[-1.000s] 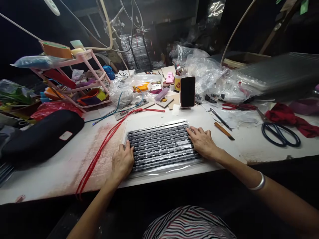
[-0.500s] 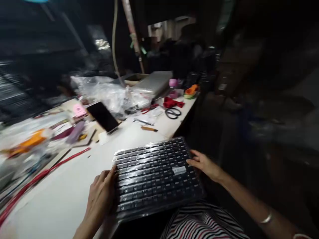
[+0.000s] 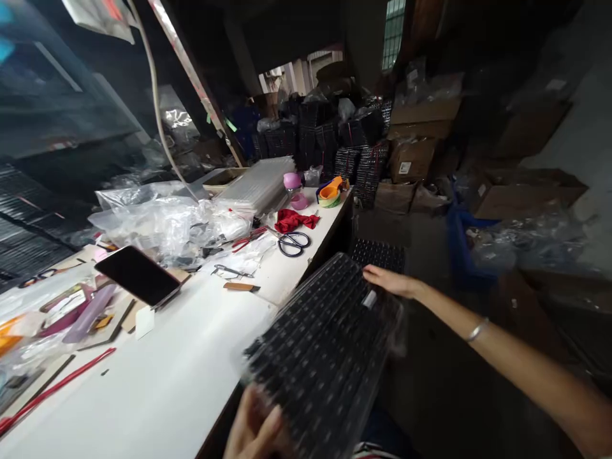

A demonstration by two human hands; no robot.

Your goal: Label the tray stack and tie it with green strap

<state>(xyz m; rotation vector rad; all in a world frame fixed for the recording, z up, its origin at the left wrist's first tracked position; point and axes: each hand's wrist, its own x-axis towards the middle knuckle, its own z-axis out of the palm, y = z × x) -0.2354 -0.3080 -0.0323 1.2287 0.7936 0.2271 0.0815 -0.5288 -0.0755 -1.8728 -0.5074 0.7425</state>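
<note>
Between my two hands hangs a black tray with rows of small dark pieces under clear plastic [image 3: 320, 357], tilted and blurred by motion, past the table's right edge. My left hand [image 3: 258, 424] grips its near left corner, thumb on top. At the far right edge my right hand [image 3: 389, 280] is closed on it, with the fingers underneath partly hidden. A small white label [image 3: 369, 299] sits on the tray near my right hand. Just beyond, lower down, lies another dark tray of similar pieces [image 3: 380, 255].
On the white table [image 3: 157, 389] lie a phone [image 3: 138, 275], scissors [image 3: 293, 244], a wooden-handled blade [image 3: 241, 287], a red cloth [image 3: 295, 220], tape rolls [image 3: 331, 193] and plastic bags [image 3: 172, 220]. A blue crate [image 3: 471, 248], cardboard boxes [image 3: 414, 159] and stacked black trays [image 3: 370, 169] stand beyond.
The tray has swung right and away from the table, turning from nearly level to a steeper slant. Both hands have kept hold of it, and the view has turned right.
</note>
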